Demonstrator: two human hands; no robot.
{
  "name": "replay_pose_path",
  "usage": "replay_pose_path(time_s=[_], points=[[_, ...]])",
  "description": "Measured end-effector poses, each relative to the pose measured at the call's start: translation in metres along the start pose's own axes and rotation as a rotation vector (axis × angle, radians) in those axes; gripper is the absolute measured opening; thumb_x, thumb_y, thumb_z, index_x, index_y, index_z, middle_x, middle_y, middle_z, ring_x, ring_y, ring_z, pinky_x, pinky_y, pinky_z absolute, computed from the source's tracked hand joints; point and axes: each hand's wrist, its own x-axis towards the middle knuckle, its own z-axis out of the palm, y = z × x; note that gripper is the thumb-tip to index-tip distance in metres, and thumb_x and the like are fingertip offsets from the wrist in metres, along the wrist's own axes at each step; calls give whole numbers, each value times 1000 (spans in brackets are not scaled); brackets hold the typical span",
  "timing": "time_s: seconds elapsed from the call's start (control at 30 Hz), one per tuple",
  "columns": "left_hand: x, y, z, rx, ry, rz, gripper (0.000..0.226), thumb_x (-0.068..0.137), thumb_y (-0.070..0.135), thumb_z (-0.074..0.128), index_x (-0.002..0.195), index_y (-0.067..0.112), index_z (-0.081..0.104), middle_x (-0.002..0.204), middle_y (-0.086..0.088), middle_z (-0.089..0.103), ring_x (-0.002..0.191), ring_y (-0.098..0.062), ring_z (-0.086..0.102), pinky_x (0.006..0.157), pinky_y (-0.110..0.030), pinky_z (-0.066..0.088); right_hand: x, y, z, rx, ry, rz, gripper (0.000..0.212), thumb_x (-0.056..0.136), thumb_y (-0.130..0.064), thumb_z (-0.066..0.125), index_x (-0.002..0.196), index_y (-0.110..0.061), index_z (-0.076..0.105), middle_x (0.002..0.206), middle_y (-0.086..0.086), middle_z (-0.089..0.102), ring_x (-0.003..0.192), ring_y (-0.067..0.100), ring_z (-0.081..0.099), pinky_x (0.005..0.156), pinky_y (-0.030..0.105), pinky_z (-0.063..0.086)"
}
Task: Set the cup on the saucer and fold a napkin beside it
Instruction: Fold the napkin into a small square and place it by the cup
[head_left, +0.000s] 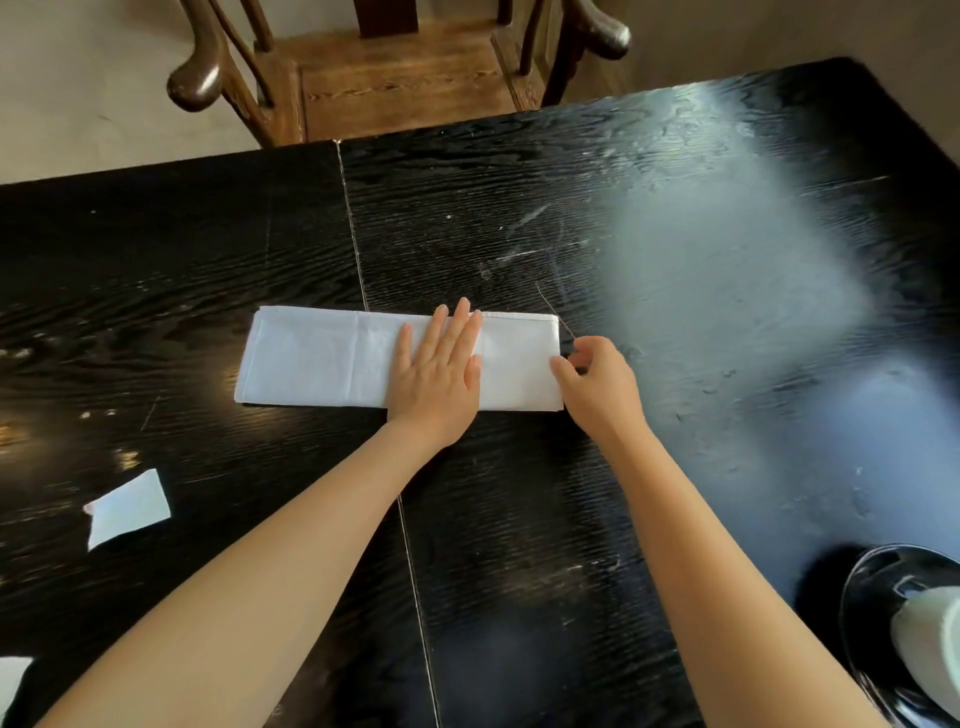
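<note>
Near the middle of the frame the white napkin (363, 358) lay folded into a long strip on the black table (649, 249), with the left hand (438, 371) pressed flat on its right half, fingers spread and straight. The right hand (597, 382) sat at the strip's right end, fingers curled and pinching at that edge, though what they gripped could not be told. At the lower right corner a pale cup (930, 639) stood on a dark saucer (872, 587), well apart from the napkin.
</note>
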Motion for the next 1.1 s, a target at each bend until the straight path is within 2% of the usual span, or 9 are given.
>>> replay_pose_path(time_s=[0.1,0.33,0.43,0.5,0.6,0.77,0.93,1.0,1.1], points=[[0,-1,-2,-3,-35,10,53,100,34,8,149,23,-10,158,7,-15,145,-12,-14,118,-43,-8,9,-14,-6,90,-60,134,28,89,-24,52,100,-1,63,85,11,61,69,19,57,58,33,54],[-2,-12,-14,6,-127,141,53,101,32,12,149,24,-8,158,6,-15,145,-12,-15,118,-43,-10,2,-16,-18,110,-230,297,11,80,-7,58,71,-3,63,66,9,60,51,14,48,44,17,44],[-15,-6,-21,23,-140,193,54,100,23,18,150,25,-2,159,4,-12,145,-14,-15,118,-44,-9,-20,-2,-5,180,-202,446,11,78,-8,57,68,-4,60,45,4,62,51,18,55,58,28,50],[-31,4,-21,31,-102,201,58,98,12,24,150,26,3,159,2,-10,145,-16,-15,118,-42,-11,-49,5,5,273,-215,533,11,82,-9,54,73,-4,58,34,2,57,40,17,57,48,23,48],[-63,14,-13,1,-39,140,60,97,6,30,149,31,12,160,2,-1,146,-18,-9,113,-37,-17,-96,13,21,444,-269,615,16,86,-5,48,87,6,60,40,8,62,33,14,58,35,17,43],[-100,-12,5,144,-14,113,53,96,31,19,149,25,9,157,-1,19,144,-21,4,114,-50,-1,-150,17,42,549,-305,641,18,89,-5,46,85,5,61,65,15,69,41,17,62,40,23,49],[-99,-21,-3,141,-132,191,55,93,39,2,147,33,-10,155,7,-15,139,-13,-22,111,-43,-19,-162,22,31,191,-83,379,26,92,-30,47,80,-9,59,64,3,67,47,15,61,51,29,50],[-99,-21,-3,104,-126,194,54,95,39,6,146,33,-11,155,8,-17,139,-12,-24,111,-42,-20,-146,17,15,34,102,215,20,91,-32,51,82,-14,55,72,-2,65,66,19,61,62,31,44],[-96,-24,-7,-183,-73,108,56,99,36,28,149,28,4,159,5,-7,141,-8,-20,116,-37,-14,-104,7,9,-27,74,-6,12,93,-25,51,94,-15,57,85,-4,63,78,16,57,66,28,41]])
